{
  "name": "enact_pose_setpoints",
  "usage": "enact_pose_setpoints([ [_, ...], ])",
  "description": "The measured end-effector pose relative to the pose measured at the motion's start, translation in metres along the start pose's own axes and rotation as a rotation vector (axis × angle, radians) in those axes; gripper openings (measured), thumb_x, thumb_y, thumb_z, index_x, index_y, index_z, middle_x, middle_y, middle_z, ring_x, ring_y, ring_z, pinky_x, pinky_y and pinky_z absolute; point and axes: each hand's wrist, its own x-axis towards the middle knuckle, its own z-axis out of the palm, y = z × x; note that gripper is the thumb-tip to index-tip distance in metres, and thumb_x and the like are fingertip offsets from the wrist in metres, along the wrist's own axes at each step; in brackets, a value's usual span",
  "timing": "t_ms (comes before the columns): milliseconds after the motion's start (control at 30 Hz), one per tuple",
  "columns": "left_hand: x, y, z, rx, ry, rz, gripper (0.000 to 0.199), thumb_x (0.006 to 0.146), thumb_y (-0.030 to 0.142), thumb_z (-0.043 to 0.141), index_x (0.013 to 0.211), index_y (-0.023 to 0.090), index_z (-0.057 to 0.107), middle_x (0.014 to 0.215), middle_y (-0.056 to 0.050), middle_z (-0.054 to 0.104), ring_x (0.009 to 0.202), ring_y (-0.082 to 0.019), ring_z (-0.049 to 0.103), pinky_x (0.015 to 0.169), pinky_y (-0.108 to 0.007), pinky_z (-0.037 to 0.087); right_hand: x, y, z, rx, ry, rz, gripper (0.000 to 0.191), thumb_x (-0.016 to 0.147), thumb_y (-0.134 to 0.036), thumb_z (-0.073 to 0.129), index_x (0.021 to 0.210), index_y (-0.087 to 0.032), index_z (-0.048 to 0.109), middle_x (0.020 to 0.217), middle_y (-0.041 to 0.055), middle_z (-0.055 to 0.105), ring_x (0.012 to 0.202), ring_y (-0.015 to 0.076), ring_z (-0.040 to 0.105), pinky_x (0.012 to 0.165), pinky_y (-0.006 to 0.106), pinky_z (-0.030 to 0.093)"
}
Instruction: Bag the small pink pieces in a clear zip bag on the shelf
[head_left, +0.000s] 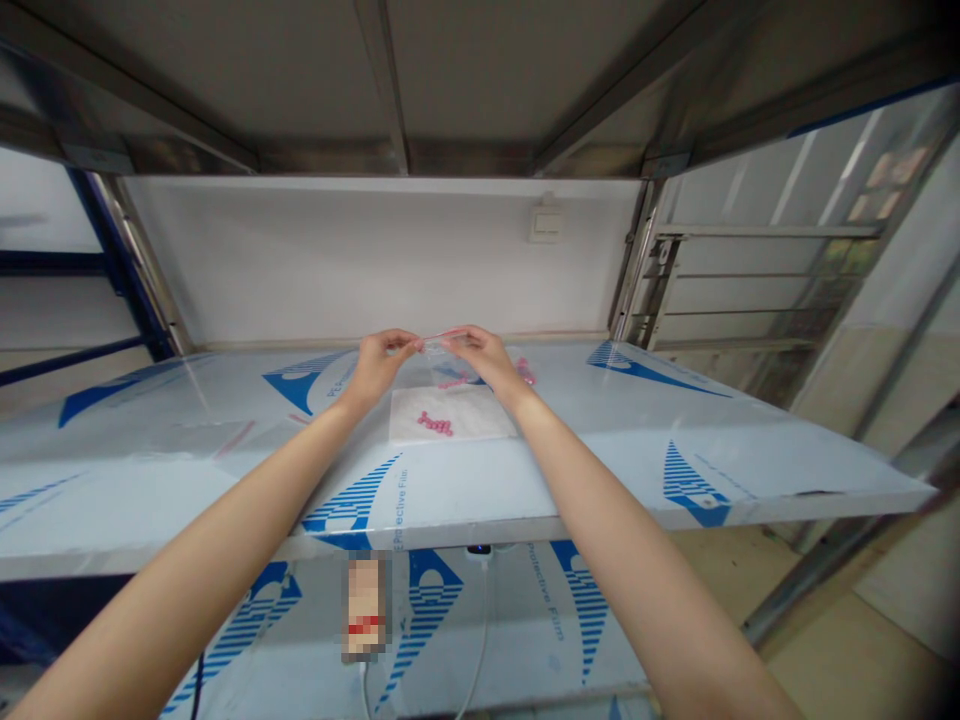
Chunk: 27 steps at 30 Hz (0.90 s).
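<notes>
My left hand and my right hand hold a small clear plastic bag between them, fingers pinched at its top edge. Small pink pieces show low in or behind the bag. In front of it lies a white sheet on the metal shelf. A little pile of pink bead-like pieces rests on that sheet. Just right of my right hand is another pink cluster, partly hidden and too blurred to tell if it is bagged.
Flat clear plastic bags with a red strip lie on the shelf at the left. A metal panel hangs overhead. Below the front edge are a pixelated object and a small device, both with white cables. A wall switch is behind.
</notes>
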Motion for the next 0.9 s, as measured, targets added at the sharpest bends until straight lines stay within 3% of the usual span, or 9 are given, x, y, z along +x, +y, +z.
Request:
enact_pose_setpoints([
  [167,-0.002,0.000,0.001,0.138,-0.012,0.063,0.020,0.078,0.035,0.061,0.077,0.017,0.069,0.082,-0.005,0.072,0.079,-0.019,0.062,0.080,-0.032,0.044,-0.004,-0.002,0.004,-0.028,-0.051,-0.003,0.026,0.066,-0.036,0.073,0.084,-0.017,0.068,0.088,0.0046,0.070,0.082,0.0150,0.063,0.075,0.026,0.046],
  [433,-0.002,0.007,0.004,0.266,-0.004,0.149,0.015,0.081,0.029,0.058,0.078,0.018,0.067,0.082,-0.004,0.070,0.079,-0.018,0.060,0.079,-0.031,0.043,-0.004,-0.004,0.007,-0.033,0.019,0.012,0.027,0.063,-0.039,0.075,0.076,-0.015,0.071,0.081,0.0060,0.072,0.077,0.0171,0.064,0.072,0.027,0.046],
  [667,-0.003,0.008,0.006,0.256,0.006,0.196,0.015,0.083,0.031,0.057,0.080,0.019,0.066,0.082,-0.003,0.070,0.078,-0.017,0.058,0.079,-0.030,0.042,-0.004,-0.010,0.005,-0.065,0.045,0.033,0.036,0.057,-0.046,0.077,0.074,-0.015,0.071,0.079,0.0069,0.072,0.078,0.0187,0.064,0.070,0.027,0.046],
  [900,-0.006,0.003,0.009,0.137,0.011,0.141,0.022,0.081,0.038,0.059,0.086,0.018,0.069,0.088,-0.005,0.071,0.080,-0.017,0.059,0.078,-0.030,0.043,-0.003,-0.010,0.004,-0.088,0.037,0.016,0.028,0.060,-0.041,0.076,0.071,-0.016,0.071,0.078,0.0065,0.072,0.080,0.0194,0.064,0.074,0.028,0.046],
])
